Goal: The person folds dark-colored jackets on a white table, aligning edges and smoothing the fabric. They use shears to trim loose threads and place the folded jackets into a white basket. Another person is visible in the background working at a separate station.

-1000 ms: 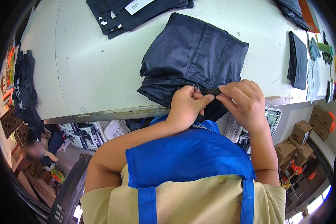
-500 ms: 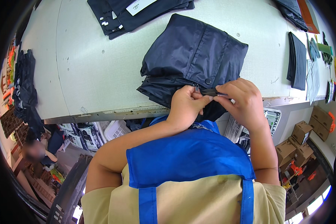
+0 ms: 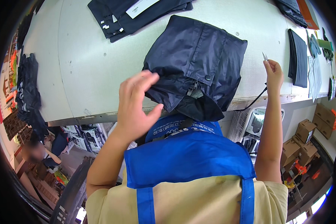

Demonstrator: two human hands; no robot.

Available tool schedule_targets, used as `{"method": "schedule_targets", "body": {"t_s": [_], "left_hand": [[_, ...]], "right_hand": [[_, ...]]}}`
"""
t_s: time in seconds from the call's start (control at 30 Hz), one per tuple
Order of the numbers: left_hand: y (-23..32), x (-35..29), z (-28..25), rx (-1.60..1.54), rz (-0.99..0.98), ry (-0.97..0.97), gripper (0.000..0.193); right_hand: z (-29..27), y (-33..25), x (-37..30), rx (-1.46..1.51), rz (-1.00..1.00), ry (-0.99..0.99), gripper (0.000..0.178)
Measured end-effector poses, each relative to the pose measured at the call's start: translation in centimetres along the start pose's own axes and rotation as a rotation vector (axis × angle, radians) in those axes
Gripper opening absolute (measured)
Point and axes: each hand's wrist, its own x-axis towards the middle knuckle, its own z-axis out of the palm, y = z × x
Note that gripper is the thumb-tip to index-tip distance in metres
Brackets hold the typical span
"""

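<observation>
A folded black jacket with a snap button and a zipper end lies on the pale worktable in front of me. At its lower left edge, my left hand is raised with fingers apart and holds nothing. Off to the jacket's right, my right hand grips a pair of thread snips, their two pointed blades sticking up past my fingers. A black cord runs from near that hand down over the table edge. The snips' handles are hidden in my fingers.
More folded black garments lie at the far side, with another dark folded piece at the right. Below the table edge stand a white basket and packaged goods. Cardboard boxes are stacked at right; a person is at lower left.
My right hand has moved away from the zipper to the right with the snips. My left hand has let go of the jacket's zipper area and shifted left, opening out.
</observation>
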Motion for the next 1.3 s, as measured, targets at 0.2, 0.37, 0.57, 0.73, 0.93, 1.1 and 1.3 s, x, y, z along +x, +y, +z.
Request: {"method": "schedule_targets", "body": {"t_s": [0.2, 0.37, 0.57, 0.73, 0.93, 1.1, 1.3], "left_hand": [[-1.8, -1.5, 2.7, -0.340, -0.341, -0.061, 0.055], [-2.6, -2.1, 3.6, -0.343, -0.391, 0.051, 0.026], [-0.7, -2.6, 3.2, -0.327, -0.388, 0.100, 0.022], [-0.1, -3.4, 3.5, -0.355, -0.335, 0.170, 0.022], [1.7, -2.3, 2.7, -0.036, -0.061, 0.246, 0.027], [3.7, -0.1, 4.7, -0.261, 0.373, 0.053, 0.026], [4.5, 3.0, 11.0, -0.085, -0.030, -0.266, 0.013]], "right_hand": [[1.5, 4.9, 1.4, -0.080, -0.034, 0.077, 0.042], [-0.5, -2.5, -4.2, 0.234, -0.079, -0.203, 0.042], [-2.6, -10.5, -15.2, -0.003, -0.180, -0.815, 0.040], [-1.5, -9.2, -17.8, 0.031, -0.024, -0.526, 0.029], [-1.0, -8.2, -18.4, 0.058, -0.220, -0.275, 0.025], [0.4, -7.3, -18.6, 0.209, -0.022, -0.428, 0.027], [1.9, -5.7, -19.7, 0.667, 0.218, -0.421, 0.024]]}}
